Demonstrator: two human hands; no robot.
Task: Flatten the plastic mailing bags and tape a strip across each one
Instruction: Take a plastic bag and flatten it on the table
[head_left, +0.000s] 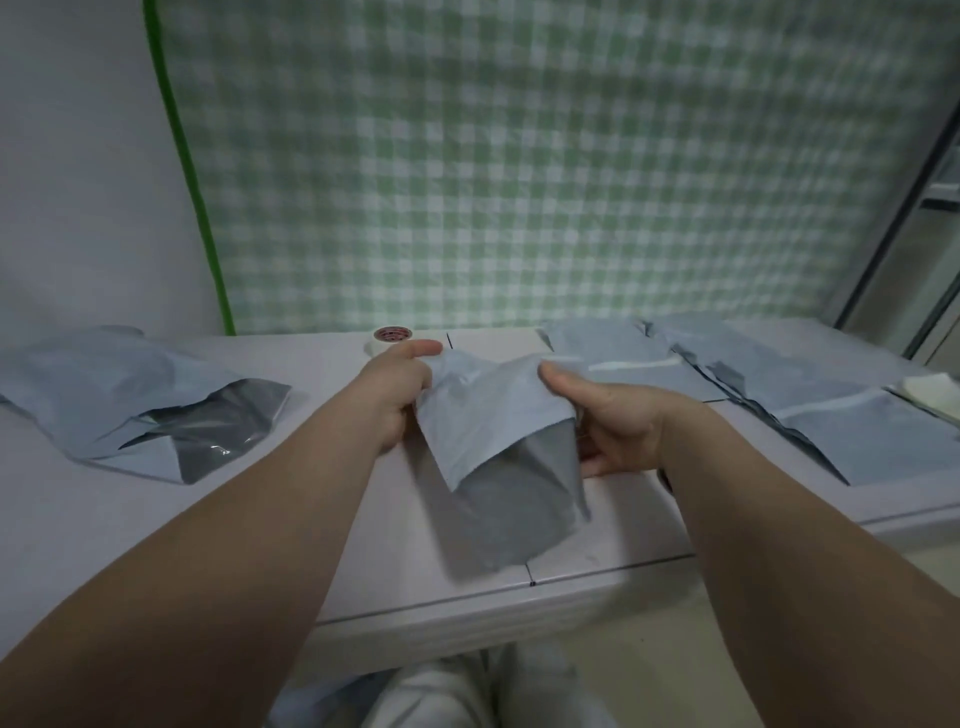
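Head view: bag (493, 431) mid-frame, long axis toward you.
Hands: your left hand (395, 395) and right hand (608, 415) pinch its far corners, level.

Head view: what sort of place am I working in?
Likely a home or makeshift packing corner, not a warehouse: green checked fabric hangs behind a plain white table with loose mailing bags, a tape roll and the held mailing bag.
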